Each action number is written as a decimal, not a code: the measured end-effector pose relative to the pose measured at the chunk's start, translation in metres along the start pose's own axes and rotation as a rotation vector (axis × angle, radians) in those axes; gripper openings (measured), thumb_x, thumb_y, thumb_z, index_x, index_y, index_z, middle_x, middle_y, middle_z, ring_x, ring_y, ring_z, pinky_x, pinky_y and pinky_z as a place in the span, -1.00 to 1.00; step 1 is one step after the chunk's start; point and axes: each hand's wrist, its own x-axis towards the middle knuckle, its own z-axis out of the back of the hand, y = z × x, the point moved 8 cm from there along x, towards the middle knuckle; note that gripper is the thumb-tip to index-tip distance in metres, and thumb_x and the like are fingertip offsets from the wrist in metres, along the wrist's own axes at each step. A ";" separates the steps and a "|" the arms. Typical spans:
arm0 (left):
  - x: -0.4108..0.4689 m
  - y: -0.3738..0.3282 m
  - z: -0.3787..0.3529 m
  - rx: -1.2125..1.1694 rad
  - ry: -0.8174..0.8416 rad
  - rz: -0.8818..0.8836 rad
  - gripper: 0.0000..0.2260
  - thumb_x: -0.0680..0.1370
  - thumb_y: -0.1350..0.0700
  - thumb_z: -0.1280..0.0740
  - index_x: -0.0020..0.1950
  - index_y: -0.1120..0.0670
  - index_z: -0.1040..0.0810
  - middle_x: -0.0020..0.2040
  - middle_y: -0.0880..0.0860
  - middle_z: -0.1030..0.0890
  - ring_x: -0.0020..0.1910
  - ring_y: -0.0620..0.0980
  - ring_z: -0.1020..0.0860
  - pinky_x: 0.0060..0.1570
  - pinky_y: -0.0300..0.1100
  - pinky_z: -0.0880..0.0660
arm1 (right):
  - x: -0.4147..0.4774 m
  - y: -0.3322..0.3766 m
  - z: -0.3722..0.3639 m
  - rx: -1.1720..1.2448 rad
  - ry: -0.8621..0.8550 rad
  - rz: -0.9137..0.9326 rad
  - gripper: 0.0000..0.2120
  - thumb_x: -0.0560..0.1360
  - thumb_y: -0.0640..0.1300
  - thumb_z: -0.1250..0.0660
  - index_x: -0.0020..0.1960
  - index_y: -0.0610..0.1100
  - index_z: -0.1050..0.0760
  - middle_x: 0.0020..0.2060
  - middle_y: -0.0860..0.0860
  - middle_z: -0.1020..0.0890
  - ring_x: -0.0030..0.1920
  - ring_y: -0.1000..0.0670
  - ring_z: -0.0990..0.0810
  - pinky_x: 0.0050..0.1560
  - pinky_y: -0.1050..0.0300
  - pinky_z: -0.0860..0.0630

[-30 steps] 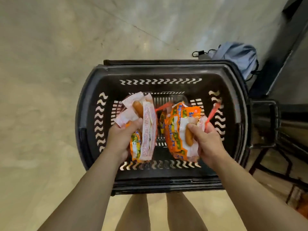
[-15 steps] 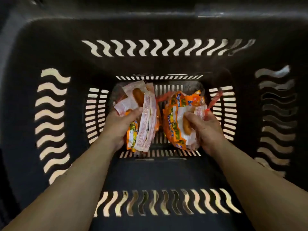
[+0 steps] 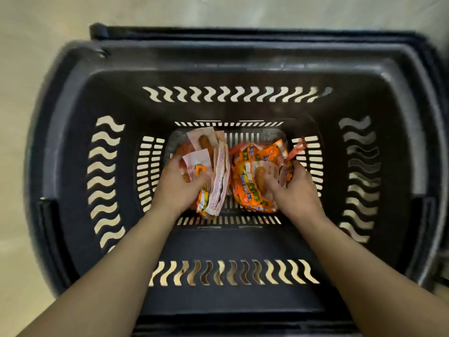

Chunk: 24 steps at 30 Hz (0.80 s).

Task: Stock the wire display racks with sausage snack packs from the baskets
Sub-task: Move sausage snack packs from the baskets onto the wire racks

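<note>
A black plastic basket (image 3: 73, 166) with wavy slots stands on the floor below me. Both my hands are down at its bottom. My left hand (image 3: 178, 186) grips a bunch of orange and white sausage snack packs (image 3: 215, 176), thumb across their front. My right hand (image 3: 295, 188) grips a second bunch of orange sausage packs (image 3: 250, 176), with a red strip (image 3: 296, 149) sticking up beside it. More packs lie under the left bunch on the basket floor.
Pale tiled floor (image 3: 36, 32) surrounds the basket. A second black rim (image 3: 243, 36) shows just behind the basket's far edge.
Both hands have stayed on their bunches low in the basket. The camera pulled back from close inside the basket, so its rim and the floor show again.
</note>
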 end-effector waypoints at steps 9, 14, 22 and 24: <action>-0.183 -0.124 0.104 0.661 -0.066 -0.199 -0.56 0.57 -0.07 -0.34 0.42 0.05 -0.47 0.29 0.07 -0.57 0.26 0.14 -0.53 0.26 0.07 -0.50 | -0.185 0.093 0.124 -0.650 -0.079 0.324 -0.37 0.57 0.21 -0.29 0.49 -0.16 -0.38 0.34 -0.16 -0.55 0.27 -0.24 -0.52 0.29 -0.15 -0.45; -0.349 -0.215 0.179 0.787 -0.142 -0.358 -0.64 0.56 -0.10 -0.35 0.31 0.00 -0.50 0.22 -0.02 -0.60 0.23 0.03 -0.55 0.22 0.01 -0.51 | -0.342 0.149 0.219 -0.715 -0.134 0.450 -0.35 0.52 0.21 -0.35 0.47 -0.16 -0.45 0.32 -0.13 -0.59 0.27 -0.20 -0.57 0.29 -0.14 -0.50; -0.529 -0.294 0.268 0.855 -0.248 -0.454 -0.65 0.59 -0.10 -0.32 0.34 -0.02 -0.48 0.27 -0.06 -0.57 0.27 0.01 -0.51 0.26 -0.03 -0.43 | -0.513 0.196 0.330 -0.639 -0.229 0.518 -0.35 0.59 0.23 -0.28 0.57 -0.06 -0.31 0.45 -0.04 -0.48 0.45 -0.13 -0.43 0.49 -0.12 -0.36; -0.556 -0.314 0.284 0.842 -0.282 -0.484 -0.61 0.58 -0.10 -0.33 0.38 -0.01 -0.49 0.32 -0.05 -0.58 0.32 0.02 -0.51 0.30 -0.01 -0.42 | -0.539 0.205 0.351 -0.615 -0.265 0.544 -0.38 0.54 0.21 -0.35 0.50 -0.07 -0.39 0.38 -0.05 -0.54 0.38 -0.14 -0.49 0.43 -0.13 -0.42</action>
